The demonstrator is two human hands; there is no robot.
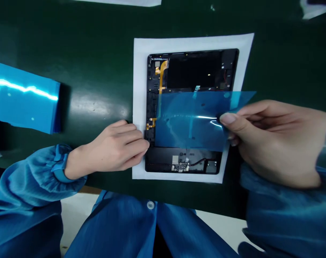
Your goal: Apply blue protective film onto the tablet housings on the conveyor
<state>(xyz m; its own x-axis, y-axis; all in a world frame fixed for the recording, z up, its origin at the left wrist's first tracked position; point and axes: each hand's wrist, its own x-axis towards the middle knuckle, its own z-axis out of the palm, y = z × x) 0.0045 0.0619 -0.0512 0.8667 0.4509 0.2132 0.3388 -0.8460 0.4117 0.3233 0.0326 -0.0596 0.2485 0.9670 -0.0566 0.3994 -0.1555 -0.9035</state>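
An opened black tablet housing (191,71) with orange flex cables lies on a white sheet (140,71) on the dark green table. My right hand (275,139) pinches the right edge of a translucent blue film (189,122) and holds it over the housing's middle. My left hand (117,147) rests with curled fingers on the white sheet, its fingertips against the housing's left edge.
A stack of blue films (23,96) lies at the left on the green table (98,43). White paper edges show at the top (125,2) and top right corner (313,10). The table's near edge runs just above my blue coat.
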